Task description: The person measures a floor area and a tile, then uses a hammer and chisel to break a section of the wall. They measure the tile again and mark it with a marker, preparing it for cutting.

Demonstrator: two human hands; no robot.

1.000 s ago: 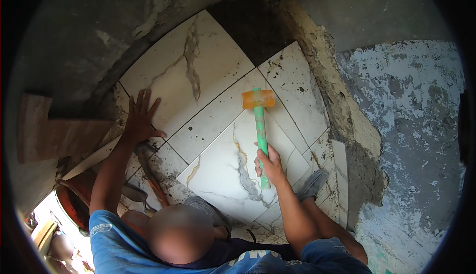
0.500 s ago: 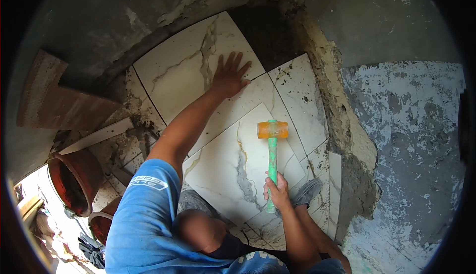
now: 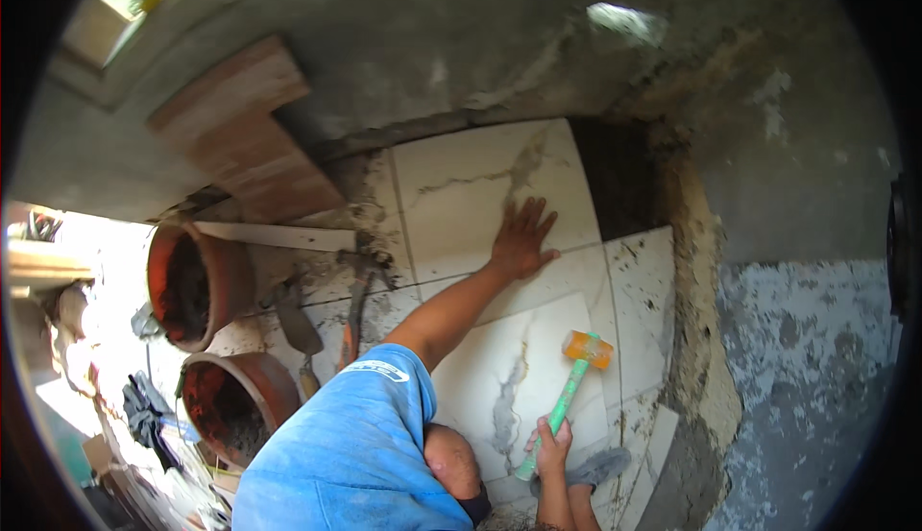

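My left hand [image 3: 523, 245] lies flat with fingers spread on a white, grey-veined floor tile [image 3: 447, 229] against the back wall. In my right hand [image 3: 551, 446] is a mallet with a green handle and an amber head [image 3: 588, 349], gripped by the lower handle. The mallet's head is above another veined tile [image 3: 555, 344], which lies askew over the floor tiles near my knee. To the right runs a dirt-specked tile [image 3: 642, 305]. A dark bare patch [image 3: 624, 178] borders the back tile's right edge.
Two mortar-smeared buckets [image 3: 252, 377] stand at the left. A trowel [image 3: 300, 325], a claw hammer [image 3: 356, 305] and a pale tile strip [image 3: 279, 235] lie nearby. A reddish-brown L-shaped piece [image 3: 235, 132] leans on the wall. Rough broken plaster [image 3: 706, 339] edges the right side.
The head view has turned, shifting the scene right and down and showing more of the buckets. My left hand stays flat on the back tile; the mallet now tilts to the right.
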